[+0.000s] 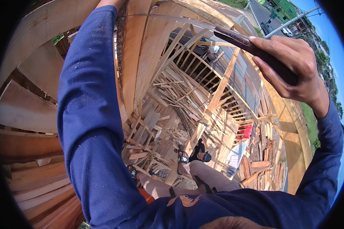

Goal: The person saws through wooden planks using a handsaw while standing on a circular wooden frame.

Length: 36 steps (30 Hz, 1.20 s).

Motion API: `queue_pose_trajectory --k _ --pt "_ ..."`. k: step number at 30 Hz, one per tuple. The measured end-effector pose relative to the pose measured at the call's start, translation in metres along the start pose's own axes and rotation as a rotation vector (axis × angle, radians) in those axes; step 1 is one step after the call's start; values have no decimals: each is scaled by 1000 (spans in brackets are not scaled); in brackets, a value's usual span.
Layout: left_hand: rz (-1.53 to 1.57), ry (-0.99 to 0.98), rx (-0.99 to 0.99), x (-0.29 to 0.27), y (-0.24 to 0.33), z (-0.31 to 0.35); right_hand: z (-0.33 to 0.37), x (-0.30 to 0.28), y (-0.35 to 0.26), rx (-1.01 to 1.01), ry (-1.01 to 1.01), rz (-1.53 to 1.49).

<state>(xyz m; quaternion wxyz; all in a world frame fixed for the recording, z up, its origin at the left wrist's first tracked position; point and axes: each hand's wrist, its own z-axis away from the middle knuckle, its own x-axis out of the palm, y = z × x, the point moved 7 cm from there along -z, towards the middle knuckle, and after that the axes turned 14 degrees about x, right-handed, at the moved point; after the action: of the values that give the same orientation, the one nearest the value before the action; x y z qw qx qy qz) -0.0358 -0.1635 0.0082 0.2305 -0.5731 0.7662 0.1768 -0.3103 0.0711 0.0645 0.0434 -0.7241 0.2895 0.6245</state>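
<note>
High at the right, my right hand (294,65) is closed around the dark handle of a machete (239,40). Its long, thin blade stretches left across the upright planks (137,57), seen nearly edge-on. My left arm, in a blue sleeve, reaches up along the left side of these planks. Only the wrist of my left hand (110,3) shows at the top edge; its fingers are out of the picture. One plank edge by my left sleeve carries rough, dark bark.
I am high on a timber frame, with my sandalled feet (182,156) on narrow beams. A diagonal beam (218,99) crosses below. Far down lie scattered lumber (176,87) and a person in a dark cap (206,157). Stacked boards (26,110) stand left; a pole (292,23) rises right.
</note>
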Motion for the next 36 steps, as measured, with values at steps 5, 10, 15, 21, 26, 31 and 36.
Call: queue_pose_trajectory --k 5,10,15,21,26,31,36 --pt "81 191 143 -1 4 5 54 -17 -2 123 -10 115" --pt "89 59 78 -5 18 1 39 -15 6 41 70 128" --pt "97 96 50 4 17 -3 1 2 10 11 9 -15" --pt "-3 115 122 5 9 -1 49 -35 -17 76 30 87" --pt "17 131 150 -5 3 4 41 -34 -14 9 85 126" --pt "63 167 122 -6 14 3 -7 38 8 -40 191 -68" --pt "-13 151 109 -2 -3 -5 -57 72 18 -26 139 -91"
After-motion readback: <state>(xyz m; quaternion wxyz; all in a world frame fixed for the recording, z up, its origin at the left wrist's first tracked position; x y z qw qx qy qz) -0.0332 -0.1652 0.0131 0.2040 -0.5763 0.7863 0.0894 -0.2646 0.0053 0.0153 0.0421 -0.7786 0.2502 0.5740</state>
